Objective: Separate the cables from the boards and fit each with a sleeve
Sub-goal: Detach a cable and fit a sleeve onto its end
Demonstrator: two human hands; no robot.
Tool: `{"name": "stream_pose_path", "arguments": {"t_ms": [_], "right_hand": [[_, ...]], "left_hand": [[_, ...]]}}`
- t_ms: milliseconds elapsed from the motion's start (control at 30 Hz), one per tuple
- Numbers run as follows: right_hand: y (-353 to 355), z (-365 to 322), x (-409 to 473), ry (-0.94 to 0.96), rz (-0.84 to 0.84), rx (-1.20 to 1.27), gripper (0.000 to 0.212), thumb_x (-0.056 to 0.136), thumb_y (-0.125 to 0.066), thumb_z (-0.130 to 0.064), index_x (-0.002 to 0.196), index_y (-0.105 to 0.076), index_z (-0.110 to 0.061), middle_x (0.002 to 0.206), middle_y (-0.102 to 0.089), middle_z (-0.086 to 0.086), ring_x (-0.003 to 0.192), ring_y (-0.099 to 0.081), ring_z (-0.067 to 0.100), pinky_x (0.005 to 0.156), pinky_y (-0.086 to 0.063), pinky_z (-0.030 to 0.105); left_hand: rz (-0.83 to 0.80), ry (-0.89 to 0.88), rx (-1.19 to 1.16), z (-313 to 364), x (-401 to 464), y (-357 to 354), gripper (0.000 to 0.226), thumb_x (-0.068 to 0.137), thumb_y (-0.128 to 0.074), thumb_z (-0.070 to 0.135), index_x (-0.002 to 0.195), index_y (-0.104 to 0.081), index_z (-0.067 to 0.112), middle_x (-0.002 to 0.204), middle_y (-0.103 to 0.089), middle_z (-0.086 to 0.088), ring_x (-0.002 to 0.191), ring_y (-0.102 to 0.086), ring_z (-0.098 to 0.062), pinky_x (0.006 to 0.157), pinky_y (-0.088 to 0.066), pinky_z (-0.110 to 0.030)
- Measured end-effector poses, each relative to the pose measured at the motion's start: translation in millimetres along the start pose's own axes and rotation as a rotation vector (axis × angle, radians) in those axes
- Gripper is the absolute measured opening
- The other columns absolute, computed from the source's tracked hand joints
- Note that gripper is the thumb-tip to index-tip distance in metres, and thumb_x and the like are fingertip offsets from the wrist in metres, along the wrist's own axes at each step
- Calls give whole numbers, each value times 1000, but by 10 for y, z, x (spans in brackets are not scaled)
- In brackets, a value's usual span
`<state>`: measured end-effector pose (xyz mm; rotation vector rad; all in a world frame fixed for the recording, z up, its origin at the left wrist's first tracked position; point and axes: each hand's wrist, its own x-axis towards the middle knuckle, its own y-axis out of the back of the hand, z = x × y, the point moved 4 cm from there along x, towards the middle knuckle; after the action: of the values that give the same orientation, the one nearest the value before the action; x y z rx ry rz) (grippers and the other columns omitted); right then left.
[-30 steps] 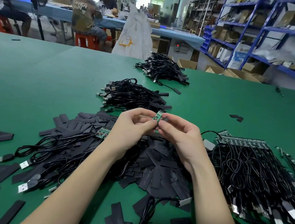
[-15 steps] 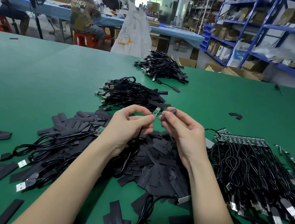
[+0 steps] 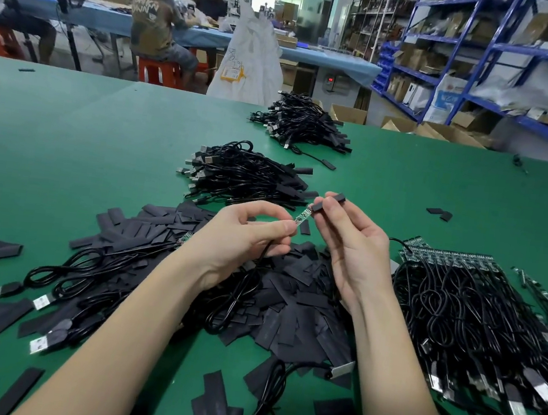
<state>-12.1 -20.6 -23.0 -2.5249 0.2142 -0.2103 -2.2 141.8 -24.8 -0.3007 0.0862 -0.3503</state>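
Now, sleeve meets board above the green desk (image 3: 100,151).
Left hand (image 3: 244,238) pinches a thin green board (image 3: 301,217); right hand (image 3: 351,244) pinches a flat black sleeve (image 3: 326,203).

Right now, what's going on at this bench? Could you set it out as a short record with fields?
surface: green table
left hand: pinches a cable's small circuit board, board end pointing at the sleeve
right hand: pinches a black sleeve, its open end just short of the board
sleeve status: not yet on the board
under the hands: heap of loose flat sleeves
right side: cables joined to a board strip
far side: two piles of sleeved cables
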Motion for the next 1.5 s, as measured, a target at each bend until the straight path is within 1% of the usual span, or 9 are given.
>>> {"name": "stream_pose_path", "arguments": {"t_ms": [200,467,700,967,1067,1200,1333,1400,1500], "right_hand": [[-9,3,-11,-35,-60,20,10,75,-76,-12,83,-83,-12,91,-78,10,90,-75,14,78,-57,18],[-13,1,-28,-60,-102,-56,15,75,-76,-13,89,-81,-10,95,-78,13,91,-75,16,77,-57,17],[47,-45,-67,-174,-194,-96,14,74,-74,-16,84,-84,-16,97,-79,8,92,-75,11,76,-57,16],[15,-6,-63,-174,-210,-97,15,73,-75,-12,85,-83,-14,99,-78,10,94,-75,14,77,-58,18],[-20,55,-59,-163,-207,-97,15,72,-77,-12,86,-83,-13,99,-78,12,94,-75,16,78,-58,18],[-28,103,-26,-129,-128,-42,14,70,-78,-13,83,-83,-11,96,-78,13,91,-76,16,77,-58,19],[-4,121,1,-121,-74,-25,12,70,-79,-13,80,-83,-11,95,-78,13,90,-76,15,76,-58,18],[4,127,7,-121,-63,-23,12,70,-80,-14,81,-83,-10,95,-78,13,89,-76,15,76,-58,18],[-2,157,3,-144,-72,-22,15,71,-80,-13,85,-81,-8,97,-78,14,91,-75,16,76,-58,18]], "left_hand": [[-19,17,-17,11,-10,10,8,68,-80,12,76,-76,13,79,-65,-12,64,-64,-14,67,-58,-21],[-45,56,24,27,-20,30,16,67,-80,12,82,-73,9,80,-69,-9,63,-65,-12,65,-56,-18],[-88,103,42,39,-47,19,7,87,-69,-2,89,-67,5,70,-66,-5,58,-63,-11,57,-53,-15],[-29,149,-40,-11,-16,45,10,78,-72,1,86,-70,7,74,-68,-3,62,-66,-7,62,-56,-16],[-2,144,-86,-47,-1,22,10,84,-70,-2,82,-72,8,73,-68,-3,64,-67,-7,63,-57,-16],[-10,40,-44,-11,10,28,13,81,-74,1,93,-72,3,83,-72,-6,73,-70,-13,74,-59,-22],[93,-108,255,51,0,95,11,83,-79,3,91,-76,10,88,-77,-13,81,-74,-25,90,-60,-38],[107,-210,362,78,-15,81,9,83,-80,5,90,-75,8,84,-77,-13,77,-74,-24,85,-62,-37],[114,-331,436,93,-35,47,10,83,-81,8,91,-75,5,79,-77,-8,72,-74,-18,73,-60,-26]]}}
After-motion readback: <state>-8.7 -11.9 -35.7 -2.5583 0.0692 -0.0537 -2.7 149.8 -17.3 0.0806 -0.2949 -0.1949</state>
